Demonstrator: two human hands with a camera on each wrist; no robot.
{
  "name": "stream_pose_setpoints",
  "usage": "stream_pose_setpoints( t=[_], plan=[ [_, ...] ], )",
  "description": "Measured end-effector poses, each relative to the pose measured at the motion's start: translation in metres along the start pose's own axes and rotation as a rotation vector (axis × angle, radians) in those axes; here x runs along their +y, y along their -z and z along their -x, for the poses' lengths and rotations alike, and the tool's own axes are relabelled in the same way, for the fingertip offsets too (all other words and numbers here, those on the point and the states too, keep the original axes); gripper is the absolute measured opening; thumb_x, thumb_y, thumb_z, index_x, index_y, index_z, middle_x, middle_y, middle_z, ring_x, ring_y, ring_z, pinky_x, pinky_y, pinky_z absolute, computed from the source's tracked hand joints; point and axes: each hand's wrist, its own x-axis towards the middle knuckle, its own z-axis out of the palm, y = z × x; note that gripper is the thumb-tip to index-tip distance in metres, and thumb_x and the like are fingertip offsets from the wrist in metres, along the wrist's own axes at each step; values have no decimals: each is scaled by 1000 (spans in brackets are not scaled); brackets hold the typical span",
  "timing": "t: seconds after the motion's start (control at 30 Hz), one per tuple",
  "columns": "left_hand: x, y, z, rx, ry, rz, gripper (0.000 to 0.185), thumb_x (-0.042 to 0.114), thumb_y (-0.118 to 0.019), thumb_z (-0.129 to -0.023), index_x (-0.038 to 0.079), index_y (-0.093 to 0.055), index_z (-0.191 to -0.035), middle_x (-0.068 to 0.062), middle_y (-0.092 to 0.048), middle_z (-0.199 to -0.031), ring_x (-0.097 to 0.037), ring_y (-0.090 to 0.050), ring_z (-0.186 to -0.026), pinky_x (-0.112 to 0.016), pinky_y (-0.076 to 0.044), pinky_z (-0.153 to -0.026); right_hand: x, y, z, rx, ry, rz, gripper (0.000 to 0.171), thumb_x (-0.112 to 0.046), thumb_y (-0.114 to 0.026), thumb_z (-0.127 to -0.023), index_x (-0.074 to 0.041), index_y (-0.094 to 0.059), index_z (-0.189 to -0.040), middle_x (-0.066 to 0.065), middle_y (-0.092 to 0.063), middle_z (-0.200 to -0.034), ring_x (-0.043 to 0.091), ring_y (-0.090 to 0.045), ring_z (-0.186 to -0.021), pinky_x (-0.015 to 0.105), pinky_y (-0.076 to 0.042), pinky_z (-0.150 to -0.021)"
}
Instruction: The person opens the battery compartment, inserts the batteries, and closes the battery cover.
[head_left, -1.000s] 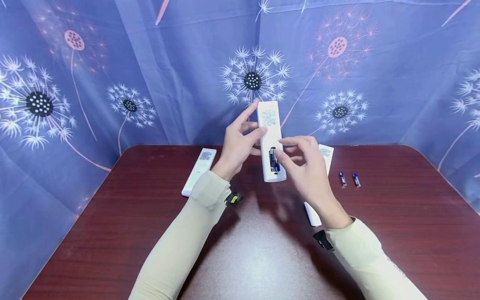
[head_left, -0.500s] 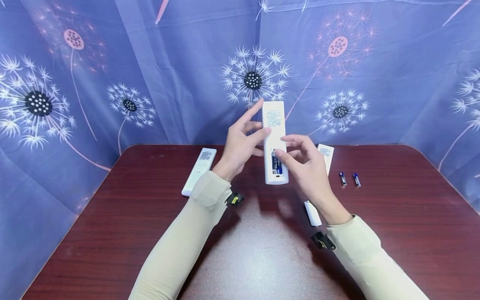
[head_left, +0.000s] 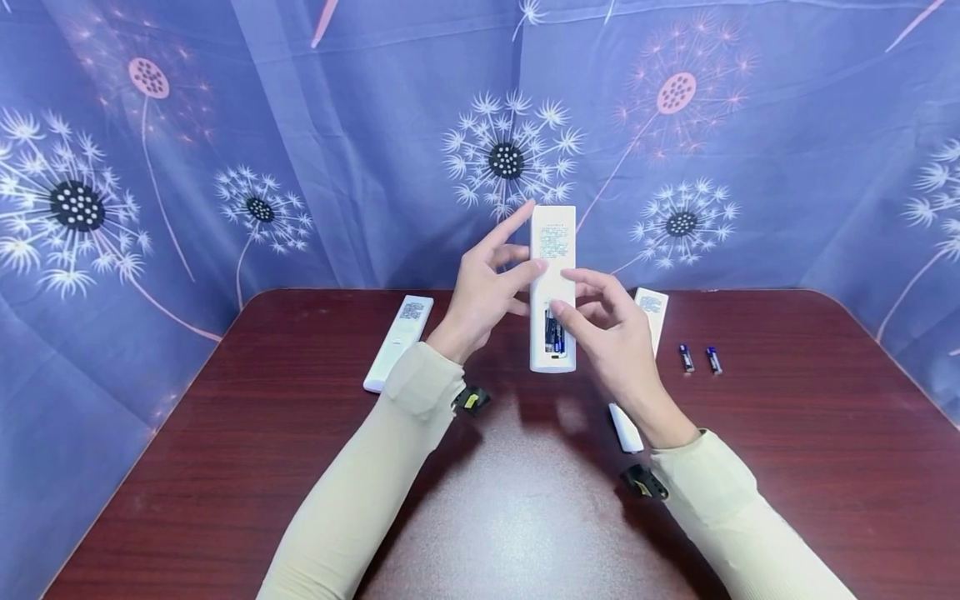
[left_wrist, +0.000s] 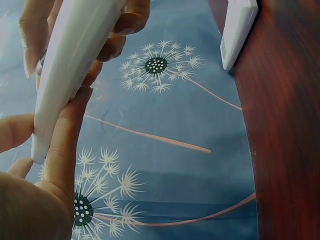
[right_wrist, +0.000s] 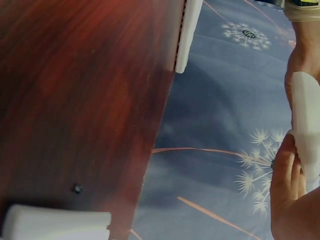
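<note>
A white remote control (head_left: 550, 288) is held up above the table, its back facing the head camera. Dark blue and black batteries (head_left: 554, 337) lie in its uncovered compartment near the lower end. My left hand (head_left: 480, 292) grips the upper part from the left, thumb on the back face, index finger reaching to the top edge. From the right, my right hand (head_left: 618, 337) holds the lower part, its thumb pressing at the compartment's upper end over the batteries. The left wrist view shows the remote edge-on between both hands' fingers; the thumb hides part of the compartment.
Another white remote (head_left: 397, 343) lies at the left, and a third (head_left: 652, 310) is partly behind my right hand. A small white battery cover (head_left: 626, 428) lies below that hand. Two loose batteries (head_left: 686, 358) are at the right. Patterned blue cloth (head_left: 360, 142) hangs behind the table (head_left: 225, 475).
The held remote has moved slightly right and a little down with both hands, and stands more upright. The right thumb has stayed at the battery compartment.
</note>
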Motion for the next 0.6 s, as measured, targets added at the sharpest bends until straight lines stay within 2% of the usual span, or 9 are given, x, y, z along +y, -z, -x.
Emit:
stream_pose_setpoints(
  t=[0.33, 0.6],
  plan=[
    [1, 1, 0, -14, 12, 25, 70, 0, -70, -100, 37, -55, -157, -15, -69, -115, -32, -76, -83, -46, -65, -62, 7, -1, -1, 8, 53, -98, 50, 6, -76, -93, -5, -67, -142, 9, -64, -107, 11, -66, -76, 23, -53, -71],
    [0, 2, 0, -22, 3, 17, 70, 1, -70, -100, 39, -55, -156, -15, -69, -115, -32, -76, -84, -46, -65, -64, 7, -1, -1, 12, 35, -129, 57, 7, -76, -94, -9, -64, -148, 10, -64, -108, 13, -63, -77, 21, -53, -71]
  ],
)
